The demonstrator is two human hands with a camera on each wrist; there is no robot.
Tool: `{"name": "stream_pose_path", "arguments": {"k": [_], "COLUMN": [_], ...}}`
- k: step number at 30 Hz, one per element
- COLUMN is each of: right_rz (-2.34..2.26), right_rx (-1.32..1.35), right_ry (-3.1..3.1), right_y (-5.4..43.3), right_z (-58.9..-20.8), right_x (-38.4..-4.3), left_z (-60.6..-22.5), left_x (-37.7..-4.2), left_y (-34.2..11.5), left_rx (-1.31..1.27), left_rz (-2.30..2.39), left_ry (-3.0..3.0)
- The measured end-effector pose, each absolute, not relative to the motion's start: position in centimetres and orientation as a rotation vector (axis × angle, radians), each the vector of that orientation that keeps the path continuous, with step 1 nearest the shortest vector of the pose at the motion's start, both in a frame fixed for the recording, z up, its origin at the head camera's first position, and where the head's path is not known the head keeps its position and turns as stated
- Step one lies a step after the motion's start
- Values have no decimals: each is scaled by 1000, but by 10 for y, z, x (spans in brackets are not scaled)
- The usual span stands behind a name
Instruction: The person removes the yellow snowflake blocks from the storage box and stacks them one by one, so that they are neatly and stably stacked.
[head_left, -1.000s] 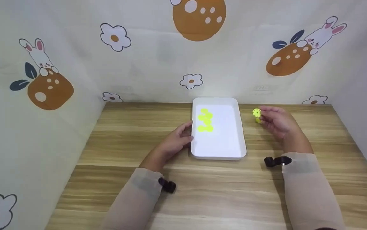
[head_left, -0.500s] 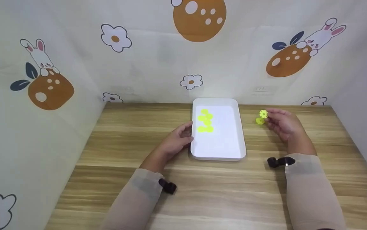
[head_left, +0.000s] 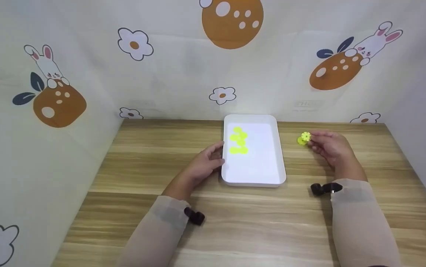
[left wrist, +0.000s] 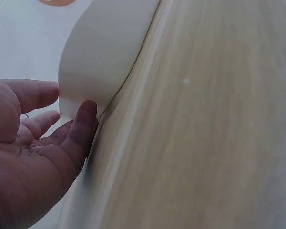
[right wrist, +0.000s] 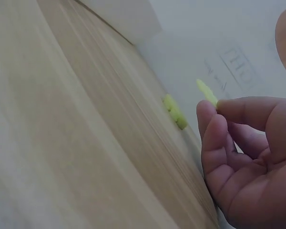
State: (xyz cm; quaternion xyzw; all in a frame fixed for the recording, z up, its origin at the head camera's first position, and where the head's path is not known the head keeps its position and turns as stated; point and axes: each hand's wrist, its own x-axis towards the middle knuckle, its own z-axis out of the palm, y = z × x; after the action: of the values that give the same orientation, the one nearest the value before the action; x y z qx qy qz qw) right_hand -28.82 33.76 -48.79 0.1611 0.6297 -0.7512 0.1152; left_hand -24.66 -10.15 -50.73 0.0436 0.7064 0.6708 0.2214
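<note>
Wood-grain worktop (head_left: 257, 222), bunny-and-fruit print backdrop (head_left: 183, 74) behind. White tray (head_left: 252, 167) on it, with yellow discs (head_left: 240, 142) in the left half. Left hand (head_left: 205, 164): fingers apart, relaxed, just touching the tray's left wall. Right hand (head_left: 330, 146): fingers pinching a notched yellow disc (head_left: 306, 136), right of the tray; another yellow piece (right wrist: 174, 112) on the worktop near it.
</note>
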Motion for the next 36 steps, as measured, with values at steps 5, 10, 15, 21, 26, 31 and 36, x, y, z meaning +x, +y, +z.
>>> {"name": "stream_pose_path", "arguments": {"k": [5, 10, 15, 21, 26, 31, 36], "right_rz": [-2180, -2118, -2066, -2034, -2019, -2024, -2034], "right_rx": [491, 514, 521, 539, 561, 576, 581], "right_ry": [1843, 1902, 1963, 1984, 2002, 2002, 1984], "right_y": [338, 337, 336, 334, 333, 333, 333], "right_z": [-489, -490, -491, -492, -494, -494, -493], "right_x": [-288, -290, -291, -293, -294, -293, -293], "left_z": [-507, -508, -507, -507, -508, -508, -508], "left_x": [-247, -247, -247, -246, -246, -247, -247], "left_y": [-101, -100, -101, -102, -102, -102, -101], "left_rx": [117, 125, 109, 119, 124, 120, 103], "left_rz": [1853, 1854, 1844, 1854, 1868, 1862, 1844], "left_ry": [1961, 1960, 1971, 1952, 1932, 1940, 1963]}}
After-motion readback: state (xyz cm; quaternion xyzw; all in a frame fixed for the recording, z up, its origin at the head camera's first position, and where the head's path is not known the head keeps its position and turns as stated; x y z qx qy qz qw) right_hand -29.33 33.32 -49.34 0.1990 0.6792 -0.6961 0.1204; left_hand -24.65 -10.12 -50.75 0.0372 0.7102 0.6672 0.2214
